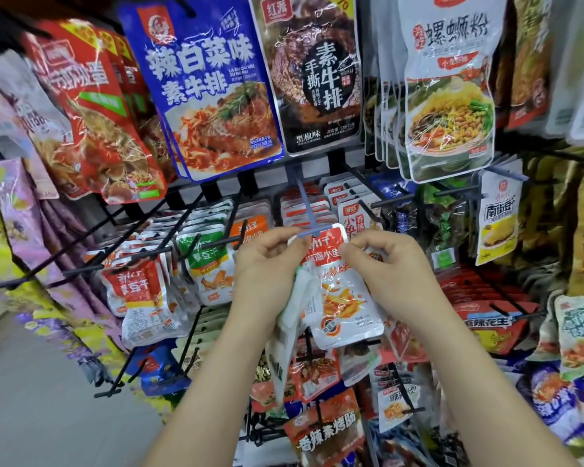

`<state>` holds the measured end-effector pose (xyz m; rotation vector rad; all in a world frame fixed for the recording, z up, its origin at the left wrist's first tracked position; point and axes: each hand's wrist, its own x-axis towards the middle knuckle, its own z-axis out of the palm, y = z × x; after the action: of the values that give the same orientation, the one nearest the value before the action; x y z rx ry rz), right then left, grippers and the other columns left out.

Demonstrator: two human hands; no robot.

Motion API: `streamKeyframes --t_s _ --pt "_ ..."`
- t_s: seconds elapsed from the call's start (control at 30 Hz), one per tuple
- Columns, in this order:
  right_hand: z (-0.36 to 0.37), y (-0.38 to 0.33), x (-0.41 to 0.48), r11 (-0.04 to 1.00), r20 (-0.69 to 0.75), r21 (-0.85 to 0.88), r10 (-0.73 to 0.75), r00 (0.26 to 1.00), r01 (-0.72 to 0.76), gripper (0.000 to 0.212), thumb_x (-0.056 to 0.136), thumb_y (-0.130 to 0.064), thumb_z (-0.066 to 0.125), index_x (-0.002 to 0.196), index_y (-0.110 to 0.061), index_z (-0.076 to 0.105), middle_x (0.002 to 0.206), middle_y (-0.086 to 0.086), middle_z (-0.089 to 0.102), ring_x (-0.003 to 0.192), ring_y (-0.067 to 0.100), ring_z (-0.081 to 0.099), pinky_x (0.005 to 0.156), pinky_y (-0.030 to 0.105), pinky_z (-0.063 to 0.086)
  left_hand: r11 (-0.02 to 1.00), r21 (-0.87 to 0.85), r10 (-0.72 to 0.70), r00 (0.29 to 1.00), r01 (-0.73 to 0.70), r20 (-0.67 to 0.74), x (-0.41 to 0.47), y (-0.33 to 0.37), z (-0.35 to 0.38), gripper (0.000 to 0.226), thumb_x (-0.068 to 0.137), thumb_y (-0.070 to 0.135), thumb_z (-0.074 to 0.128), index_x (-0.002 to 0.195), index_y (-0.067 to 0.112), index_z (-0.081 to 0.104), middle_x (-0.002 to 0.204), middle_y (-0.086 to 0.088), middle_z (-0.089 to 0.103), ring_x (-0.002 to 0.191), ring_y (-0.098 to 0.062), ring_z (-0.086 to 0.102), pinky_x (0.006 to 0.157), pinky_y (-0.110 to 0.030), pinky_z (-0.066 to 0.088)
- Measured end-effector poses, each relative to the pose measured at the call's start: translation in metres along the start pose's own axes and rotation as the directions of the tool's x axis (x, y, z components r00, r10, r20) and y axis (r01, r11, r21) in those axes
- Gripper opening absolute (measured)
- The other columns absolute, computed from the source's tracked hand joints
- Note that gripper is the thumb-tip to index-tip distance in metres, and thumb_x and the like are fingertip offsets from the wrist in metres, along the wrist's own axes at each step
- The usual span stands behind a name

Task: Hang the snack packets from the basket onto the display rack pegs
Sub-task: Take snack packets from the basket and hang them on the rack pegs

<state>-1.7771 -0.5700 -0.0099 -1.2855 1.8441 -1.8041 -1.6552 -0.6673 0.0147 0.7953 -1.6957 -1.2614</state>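
This is a shop, at a snack display. A black wire rack (pixel 213 192) fills the view, its pegs (pixel 223 242) jutting forward in tiers. Each is loaded with packets (pixel 139 291) hung one behind another, same kind on the same peg. Larger printed pouches hang along the top: a blue pouch (pixel 209 96), a black pouch (pixel 314 72) and a noodle pouch (pixel 449 96). More goods crowd both sides, and grey floor (pixel 41 382) shows at lower left.
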Motion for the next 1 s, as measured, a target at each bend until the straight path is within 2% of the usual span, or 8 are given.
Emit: streamKeyframes --t_s 0.07,0.2,0.27,0.37,0.57,0.73,0.9,1.0 --pt "0.003 0.001 0.0 1.0 -0.019 -0.013 0.003 1.0 -0.004 0.029 0.092 -0.022 0.064 0.063 -0.019 0.062 0.061 -0.019 0.058 0.065 -0.005 0.054 0.069 0.014 0.041 0.991 0.11 0.072 0.997 -0.069 -0.022 0.005 -0.001 0.003 0.007 0.088 0.014 0.068 0.088 0.02 0.073 0.058 0.002 0.049 0.05 -0.004 0.04 0.046 -0.015 0.034" --pt "0.007 0.003 0.003 0.993 -0.029 -0.115 0.001 1.0 -0.004 0.028 0.092 -0.031 0.063 0.068 -0.017 0.062 0.061 -0.003 0.062 0.052 0.015 0.053 0.063 0.033 0.047 0.967 0.207 0.157 0.987 -0.15 -0.021 0.011 -0.012 0.002 0.008 0.089 0.021 0.067 0.095 0.02 0.073 0.055 0.01 0.037 0.045 -0.003 0.032 0.046 -0.015 0.028" --pt "0.006 0.003 0.003 0.98 -0.034 -0.201 -0.009 0.999 0.002 0.031 0.091 -0.037 0.063 0.067 -0.019 0.058 0.044 -0.008 0.05 0.037 0.011 0.033 0.046 0.029 0.035 0.954 0.246 0.182 0.983 -0.17 -0.029 0.008 -0.015 0.003 0.003 0.089 0.028 0.067 0.092 0.03 0.068 0.054 0.011 0.038 0.045 -0.003 0.033 0.048 -0.019 0.031" --pt "0.004 0.004 0.003 0.95 -0.068 -0.311 0.0 0.998 -0.021 0.035 0.09 -0.048 0.061 0.069 -0.02 0.057 0.039 -0.018 0.046 0.034 0.011 0.034 0.042 0.023 0.023 0.945 0.27 0.183 0.983 -0.183 0.026 0.002 -0.016 0.0 0.021 0.085 0.032 0.071 0.092 0.041 0.053 0.051 0.013 0.042 0.046 -0.004 0.036 0.05 -0.023 0.035" --pt "-0.004 0.01 -0.001 0.93 -0.011 -0.355 0.097 0.995 -0.095 0.03 0.089 -0.051 0.058 0.079 -0.024 0.057 0.087 -0.012 0.068 0.077 0.007 0.062 0.072 0.031 0.049 0.867 0.46 0.125 0.978 -0.19 0.169 -0.014 -0.023 -0.013 0.075 0.077 0.034 0.078 0.127 0.059 0.028 0.066 0.0 0.056 0.062 -0.01 0.057 0.061 -0.027 0.051" --pt "-0.035 0.016 -0.02 0.968 -0.038 -0.131 0.209 0.977 -0.212 0.019 0.096 -0.009 0.05 0.091 -0.025 0.059 0.066 -0.005 0.05 0.053 0.013 0.041 0.048 0.019 0.034 0.813 0.543 0.139 0.976 -0.209 0.167 -0.012 -0.021 -0.015 0.078 0.081 0.036 0.075 0.138 0.052 0.024 0.061 0.002 0.053 0.058 -0.011 0.055 0.058 -0.041 0.053" --pt "-0.04 0.012 -0.037 0.938 -0.084 0.231 0.283 0.955 -0.258 0.019 0.094 -0.015 0.061 0.092 -0.029 0.075 0.074 0.0 0.055 0.062 0.009 0.047 0.059 0.022 0.038 0.816 0.529 0.183 0.972 -0.232 0.145 -0.02 -0.023 -0.02 0.078 0.081 0.037 0.074 0.139 0.049 0.022 0.063 0.001 0.051 0.059 -0.014 0.053 0.051 -0.031 0.046" --pt "-0.029 -0.002 -0.044 0.908 -0.145 0.336 0.312 0.939 -0.25 0.006 0.082 -0.017 0.074 0.084 -0.021 0.078 0.079 0.009 0.073 0.066 0.018 0.065 0.064 0.041 0.056 0.8 0.524 0.254 0.956 -0.293 0.147 -0.034 -0.02 -0.029 0.038 0.082 0.039 0.069 0.114 0.048 0.05 0.062 -0.001 0.049 0.06 -0.015 0.05 0.056 -0.036 0.047"
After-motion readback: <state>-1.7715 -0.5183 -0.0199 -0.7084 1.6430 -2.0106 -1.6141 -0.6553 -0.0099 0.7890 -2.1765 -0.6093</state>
